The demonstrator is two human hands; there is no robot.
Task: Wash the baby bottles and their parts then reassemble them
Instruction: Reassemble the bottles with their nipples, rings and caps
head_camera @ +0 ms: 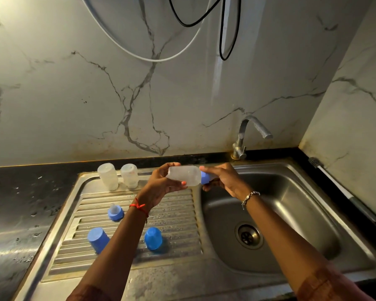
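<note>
I hold a clear baby bottle (186, 175) sideways above the edge between drainboard and basin. My left hand (161, 183) grips its body, and my right hand (223, 179) grips the blue collar (205, 177) at its neck. Two more clear bottle bodies (108, 176) (129, 175) stand at the back of the drainboard. A blue collar with a clear nipple (115, 212) sits on the ribbed part. Two blue caps (98, 239) (153, 238) stand nearer to me.
The steel sink basin (291, 213) with its drain (249, 235) lies to the right, the tap (245, 137) behind it with no water running. Black counter (20, 203) flanks the drainboard (174, 218) on the left. A long-handled tool (345, 194) lies along the right wall.
</note>
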